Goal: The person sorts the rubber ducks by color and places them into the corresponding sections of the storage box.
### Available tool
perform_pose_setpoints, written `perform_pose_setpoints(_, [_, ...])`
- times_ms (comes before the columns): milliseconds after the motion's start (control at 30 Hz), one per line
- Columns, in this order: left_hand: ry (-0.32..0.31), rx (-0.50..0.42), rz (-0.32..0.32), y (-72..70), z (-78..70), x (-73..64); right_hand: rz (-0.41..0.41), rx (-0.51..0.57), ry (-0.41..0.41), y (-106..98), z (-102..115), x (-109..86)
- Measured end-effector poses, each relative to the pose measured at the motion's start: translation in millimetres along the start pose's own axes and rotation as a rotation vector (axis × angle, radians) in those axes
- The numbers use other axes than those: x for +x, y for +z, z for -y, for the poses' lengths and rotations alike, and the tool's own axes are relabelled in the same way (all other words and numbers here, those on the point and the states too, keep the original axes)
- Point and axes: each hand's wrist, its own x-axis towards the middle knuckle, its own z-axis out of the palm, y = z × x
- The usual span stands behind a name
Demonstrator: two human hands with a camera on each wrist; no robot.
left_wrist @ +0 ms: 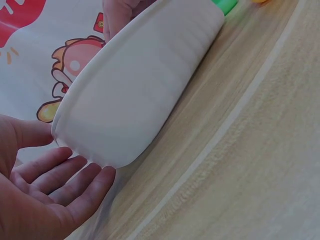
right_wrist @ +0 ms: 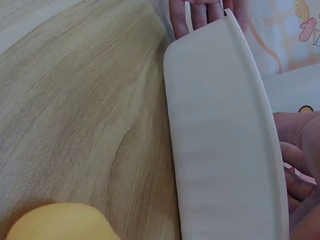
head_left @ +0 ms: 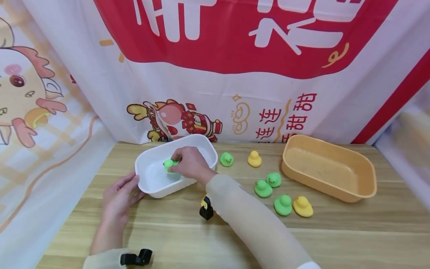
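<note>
Over the inside of a white basin [head_left: 152, 188], my right hand [head_left: 189, 162] pinches a green toy duck [head_left: 169, 164] between thumb and fingers. That duck is hidden behind the basin's wall in the right wrist view, where only part of the right hand [right_wrist: 300, 165] shows past the rim. My left hand [head_left: 117, 196] holds the basin's near left end. In the left wrist view, the thumb of this left hand [left_wrist: 55, 185] meets the rim, and its fingertips lie along the outer wall below.
Right of the basin lie several more green ducks [head_left: 226, 160] and two yellow ducks [head_left: 254, 159], one beside the green duck nearest me [head_left: 283, 205]. An orange basin [head_left: 330, 190] stands at the back right. A printed cloth [head_left: 215, 86] hangs behind the wooden table [head_left: 174, 231].
</note>
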Motion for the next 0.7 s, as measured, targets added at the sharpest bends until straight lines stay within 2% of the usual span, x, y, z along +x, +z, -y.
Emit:
perform_pose_setpoints(300, [0.002, -0.002, 0.008, 3.1, 1.3, -0.6, -0.007, 0.016, 0.035, 5, 6, 8.7])
perform_pose_setpoints(700, [-0.018, 0.003, 0.008, 2.6, 2.3, 0.2, 0.042, -0.118, 0.138, 16, 8, 14.4])
